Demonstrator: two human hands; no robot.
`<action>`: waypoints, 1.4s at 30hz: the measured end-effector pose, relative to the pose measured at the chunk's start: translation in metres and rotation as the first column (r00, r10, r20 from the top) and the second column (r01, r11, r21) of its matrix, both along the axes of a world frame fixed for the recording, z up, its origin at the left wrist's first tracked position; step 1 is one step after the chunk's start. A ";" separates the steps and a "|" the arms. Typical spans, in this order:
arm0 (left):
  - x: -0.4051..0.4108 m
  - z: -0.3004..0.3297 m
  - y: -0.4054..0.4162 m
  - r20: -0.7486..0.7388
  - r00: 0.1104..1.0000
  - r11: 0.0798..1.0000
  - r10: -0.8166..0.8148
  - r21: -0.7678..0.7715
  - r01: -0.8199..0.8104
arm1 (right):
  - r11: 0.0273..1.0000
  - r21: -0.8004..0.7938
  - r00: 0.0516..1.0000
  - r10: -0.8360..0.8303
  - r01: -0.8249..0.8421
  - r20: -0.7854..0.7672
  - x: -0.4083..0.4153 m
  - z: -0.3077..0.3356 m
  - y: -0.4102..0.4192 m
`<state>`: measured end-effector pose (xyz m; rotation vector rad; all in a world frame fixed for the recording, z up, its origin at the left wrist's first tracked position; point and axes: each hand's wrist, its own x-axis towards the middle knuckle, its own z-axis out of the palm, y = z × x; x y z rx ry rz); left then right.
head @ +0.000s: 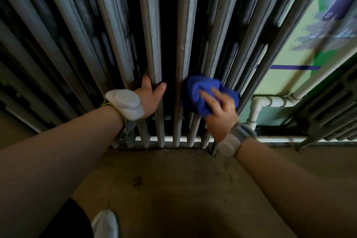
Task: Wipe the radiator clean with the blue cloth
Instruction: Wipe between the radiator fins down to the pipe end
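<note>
The right hand [220,106] grasps the bunched blue cloth [202,92] and presses it on the radiator [185,35], low on its ribs. The ribs run long, from the floor [173,179] upward, so the wipe should follow them. To the left, the left hand [152,94] grasps a neighbouring rib. A white pipe [270,101] lies near on the right.

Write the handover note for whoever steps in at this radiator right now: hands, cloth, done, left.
Left hand: grips one radiator column low down, thumb in front, bracing.
Right hand: holds the bunched blue cloth, pressed against the lower columns just right of the dark centre gap.
Done: cannot tell which columns are already wiped; the metal looks dull throughout.
Left: work the cloth up these columns, then the others, probably the gaps too.
</note>
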<state>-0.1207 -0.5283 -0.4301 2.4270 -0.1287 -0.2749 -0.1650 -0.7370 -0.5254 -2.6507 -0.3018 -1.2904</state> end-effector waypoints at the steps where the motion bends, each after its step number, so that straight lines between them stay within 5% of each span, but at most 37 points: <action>1: 0.001 -0.001 0.000 -0.012 1.000 1.000 0.006 0.000 -0.006 | 0.997 -0.082 1.000 -0.002 0.000 -0.027 -0.007 -0.013 0.000; 3: 0.004 -0.004 0.001 -0.019 1.000 1.000 0.017 0.010 -0.017 | 0.971 -0.237 0.992 0.003 -0.033 -0.128 -0.018 -0.033 -0.001; 7: 0.009 -0.009 0.003 -0.046 0.999 0.997 0.008 0.071 -0.005 | 0.960 -0.225 0.963 0.109 -0.166 -0.247 -0.017 -0.049 -0.008; 10: 0.010 -0.011 0.002 -0.050 0.999 0.996 0.009 0.090 -0.004 | 0.945 -0.279 0.979 0.132 -0.172 -0.155 -0.015 -0.020 -0.004; 15: 0.013 -0.016 -0.004 -0.015 0.999 0.995 0.032 0.096 -0.030 | 0.994 0.112 1.000 -0.005 0.001 0.029 0.002 0.022 0.007; 17: 0.014 -0.019 -0.005 -0.012 0.999 0.994 0.047 0.101 -0.045 | 0.992 0.122 0.992 0.033 -0.018 -0.122 -0.003 0.008 0.002; 20: 0.016 -0.023 -0.008 -0.020 0.996 0.988 0.088 0.127 -0.085 | 0.981 -0.156 0.959 0.071 -0.117 -0.273 -0.015 -0.035 -0.004; 23: 0.019 -0.024 -0.007 -0.027 0.996 0.989 0.086 0.121 -0.082 | 0.823 -0.472 0.737 -0.100 -0.317 -0.668 -0.012 -0.079 -0.006; 25: 0.021 -0.027 -0.006 -0.024 0.995 0.993 0.092 0.080 -0.090 | 0.832 -0.435 0.668 -0.109 -0.344 -0.736 -0.013 -0.087 -0.004; 29: 0.021 -0.031 -0.005 -0.036 0.995 0.996 0.089 0.016 -0.088 | 0.888 -0.348 0.918 0.171 -0.300 -0.357 -0.015 -0.064 0.002; 32: 0.021 -0.030 -0.006 -0.009 0.996 0.991 0.090 0.096 -0.089 | 0.918 -0.336 0.975 0.173 -0.211 -0.140 -0.014 -0.034 0.001; 39: 0.020 -0.027 -0.009 -0.019 0.996 0.984 0.082 0.160 -0.078 | 0.886 -0.381 0.874 0.052 -0.263 -0.483 -0.011 -0.077 -0.003; 42: 0.018 -0.015 -0.009 -0.060 0.997 0.988 0.039 0.154 -0.030 | 0.834 -0.452 0.708 -0.110 -0.317 -0.698 -0.007 -0.078 0.002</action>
